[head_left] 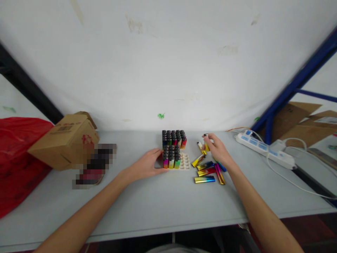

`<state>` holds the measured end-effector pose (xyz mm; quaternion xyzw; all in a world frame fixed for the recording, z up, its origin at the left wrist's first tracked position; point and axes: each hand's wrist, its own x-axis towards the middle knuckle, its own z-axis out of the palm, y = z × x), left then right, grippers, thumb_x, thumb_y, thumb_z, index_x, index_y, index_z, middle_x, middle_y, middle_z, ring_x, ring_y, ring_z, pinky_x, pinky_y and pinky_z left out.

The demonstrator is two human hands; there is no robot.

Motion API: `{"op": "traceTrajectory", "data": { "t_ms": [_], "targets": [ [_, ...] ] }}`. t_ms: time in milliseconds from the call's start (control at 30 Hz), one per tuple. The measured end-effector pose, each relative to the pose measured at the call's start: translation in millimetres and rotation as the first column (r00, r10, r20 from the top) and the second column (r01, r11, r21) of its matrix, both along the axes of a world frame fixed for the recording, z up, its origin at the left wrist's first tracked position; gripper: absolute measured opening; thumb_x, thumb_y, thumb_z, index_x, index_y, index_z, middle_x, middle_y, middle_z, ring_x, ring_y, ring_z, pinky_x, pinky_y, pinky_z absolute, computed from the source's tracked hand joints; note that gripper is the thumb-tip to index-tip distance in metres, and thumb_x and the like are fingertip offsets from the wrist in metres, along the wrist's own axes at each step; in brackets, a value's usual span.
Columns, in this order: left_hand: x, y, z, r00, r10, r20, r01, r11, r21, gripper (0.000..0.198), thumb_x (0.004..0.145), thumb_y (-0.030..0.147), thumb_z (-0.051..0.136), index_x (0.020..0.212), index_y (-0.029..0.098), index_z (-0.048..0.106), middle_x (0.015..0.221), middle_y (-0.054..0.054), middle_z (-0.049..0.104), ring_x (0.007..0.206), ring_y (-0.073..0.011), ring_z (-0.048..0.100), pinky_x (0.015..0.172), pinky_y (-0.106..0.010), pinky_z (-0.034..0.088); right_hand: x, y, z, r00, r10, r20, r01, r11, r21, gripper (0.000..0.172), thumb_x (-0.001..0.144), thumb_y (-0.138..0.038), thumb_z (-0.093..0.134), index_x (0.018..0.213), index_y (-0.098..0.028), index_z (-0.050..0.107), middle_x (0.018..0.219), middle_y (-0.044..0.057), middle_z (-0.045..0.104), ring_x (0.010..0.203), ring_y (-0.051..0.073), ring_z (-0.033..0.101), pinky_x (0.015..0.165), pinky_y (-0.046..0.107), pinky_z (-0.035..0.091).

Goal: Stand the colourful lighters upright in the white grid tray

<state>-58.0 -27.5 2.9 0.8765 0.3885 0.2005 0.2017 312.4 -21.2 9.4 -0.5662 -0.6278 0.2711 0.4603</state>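
Observation:
Rows of upright lighters [171,160] with black tops stand in a white tray [185,161], whose right part shows bare round-edged slots. My left hand [149,164] holds the tray at its left side, thumb along the near edge and fingers behind. Between the fingertips of my right hand [216,147] is a yellow lighter [206,143], held upright above the table. Below that hand lie several loose shiny lighters [206,171] in yellow, blue, red and purple, pointing various ways. Behind the tray stands another upright block of lighters [173,138].
A cardboard box [67,140] and a red plastic bag [21,158] sit at the left, with a pixelated dark object [96,163] beside them. A white power strip [265,149] with cables lies at the right. A white wall [168,70] rises behind the grey table [168,207].

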Motion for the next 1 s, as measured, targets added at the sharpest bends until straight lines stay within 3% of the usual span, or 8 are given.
{"op": "traceTrajectory", "data": {
  "t_ms": [100, 200, 300, 433, 567, 700, 1000],
  "targets": [
    [-4.1, 3.2, 1.4, 1.000, -0.025, 0.002, 0.025, 0.999, -0.029, 0.044, 0.092, 0.061, 0.087, 0.112, 0.024, 0.073, 0.119, -0.012, 0.081, 0.110, -0.0367, 0.077, 0.103, -0.048, 0.065, -18.1, -7.2, 6.2, 0.964, 0.117, -0.239, -0.139, 0.987, -0.078, 0.055, 0.102, -0.080, 0.062, 0.118, -0.028, 0.060, 0.085, -0.004, 0.066, 0.054, 0.014, 0.052, 0.053, 0.028, 0.046],
    [-8.1, 5.4, 1.1, 0.999, -0.044, -0.007, 0.043, 0.998, -0.043, 0.048, 0.091, 0.059, 0.087, 0.120, 0.024, 0.075, 0.124, -0.013, 0.081, 0.114, -0.0369, 0.077, 0.106, -0.049, 0.065, -35.0, -14.6, 10.2, 0.957, 0.166, -0.238, -0.201, 0.971, -0.130, 0.057, 0.101, -0.084, 0.060, 0.110, -0.028, 0.061, 0.067, -0.011, 0.046, 0.051, 0.013, 0.035, 0.049, 0.026, 0.030],
    [-9.4, 4.7, -0.8, 0.999, -0.047, -0.007, 0.047, 0.999, -0.026, 0.047, 0.091, 0.058, 0.087, 0.122, 0.023, 0.075, 0.126, -0.013, 0.081, 0.116, -0.0371, 0.076, 0.109, -0.050, 0.064, -49.1, -20.3, 9.9, 0.991, 0.122, -0.059, -0.126, 0.990, -0.068, 0.065, 0.101, -0.090, 0.055, 0.090, -0.026, 0.063, 0.064, -0.007, 0.045, 0.058, 0.016, 0.040, 0.054, 0.029, 0.033],
    [-4.8, 2.2, -8.0, 1.000, 0.013, -0.004, -0.013, 0.999, 0.038, 0.054, 0.086, 0.063, 0.092, 0.120, 0.024, 0.076, 0.127, -0.014, 0.079, 0.121, -0.0392, 0.075, 0.114, -0.052, 0.063, -63.2, -25.2, 5.9, 0.989, 0.036, 0.141, -0.039, 0.999, 0.016, 0.076, 0.102, -0.093, 0.050, 0.064, -0.028, 0.043, 0.061, -0.004, 0.041, 0.062, 0.016, 0.039, 0.060, 0.032, 0.032],
    [0.8, 2.0, -16.4, 0.996, 0.083, 0.018, -0.084, 0.994, 0.073, 0.069, 0.078, 0.079, 0.096, 0.118, 0.025, 0.077, 0.123, -0.013, 0.079, 0.117, -0.0387, 0.075, 0.111, -0.052, 0.063, -70.7, -28.7, 1.1, 0.978, 0.036, 0.205, -0.046, 0.998, 0.043, 0.064, 0.107, -0.073, 0.052, 0.064, -0.029, 0.036, 0.059, -0.004, 0.040, 0.061, 0.016, 0.038, 0.061, 0.033, 0.031],
    [1.0, 4.1, -19.0, 0.996, 0.077, 0.033, -0.079, 0.995, 0.055, 0.068, 0.082, 0.080, 0.095, 0.116, 0.024, 0.078, 0.120, -0.012, 0.079, 0.115, -0.0377, 0.075, 0.108, -0.052, 0.064, -72.2, -30.0, -2.1, 0.972, -0.012, 0.235, -0.008, 0.997, 0.082, 0.045, 0.105, -0.051, 0.054, 0.067, -0.029, 0.040, 0.057, -0.003, 0.047, 0.060, 0.018, 0.042, 0.061, 0.033, 0.029],
    [-1.7, 8.1, -19.8, 0.996, 0.072, 0.049, -0.073, 0.997, 0.022, 0.061, 0.086, 0.073, 0.095, 0.118, 0.024, 0.078, 0.124, -0.013, 0.078, 0.119, -0.0389, 0.074, 0.111, -0.054, 0.064, -71.7, -28.9, -2.2, 0.974, -0.023, 0.224, 0.003, 0.996, 0.089, 0.046, 0.106, -0.052, 0.054, 0.069, -0.030, 0.039, 0.058, -0.003, 0.048, 0.060, 0.018, 0.044, 0.062, 0.033, 0.031]
  ]
}}
